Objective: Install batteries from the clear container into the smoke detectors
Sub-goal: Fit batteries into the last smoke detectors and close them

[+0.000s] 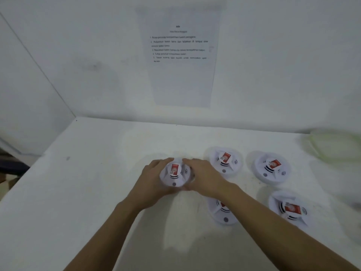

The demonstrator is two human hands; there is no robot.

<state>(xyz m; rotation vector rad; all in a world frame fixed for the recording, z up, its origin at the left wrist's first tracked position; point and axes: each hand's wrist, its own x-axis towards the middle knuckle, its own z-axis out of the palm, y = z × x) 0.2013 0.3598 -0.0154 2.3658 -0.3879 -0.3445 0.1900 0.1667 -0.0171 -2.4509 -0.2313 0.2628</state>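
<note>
Both my hands grip one white round smoke detector (174, 174) with a red label near the middle of the white table (88, 192). My left hand (151, 179) wraps its left side and my right hand (203, 178) wraps its right side. Several more detectors lie face up to the right: one (224, 161) just beyond my right hand, one (271, 167) further right, one (291, 209) at the near right, and one (222, 212) partly hidden under my right forearm. A blurred clear container (334, 145) with a greenish tint sits at the far right.
A printed instruction sheet (179, 55) hangs on the white wall behind the table. The table's left edge runs diagonally from the back corner toward me, with dark items beyond it at the far left.
</note>
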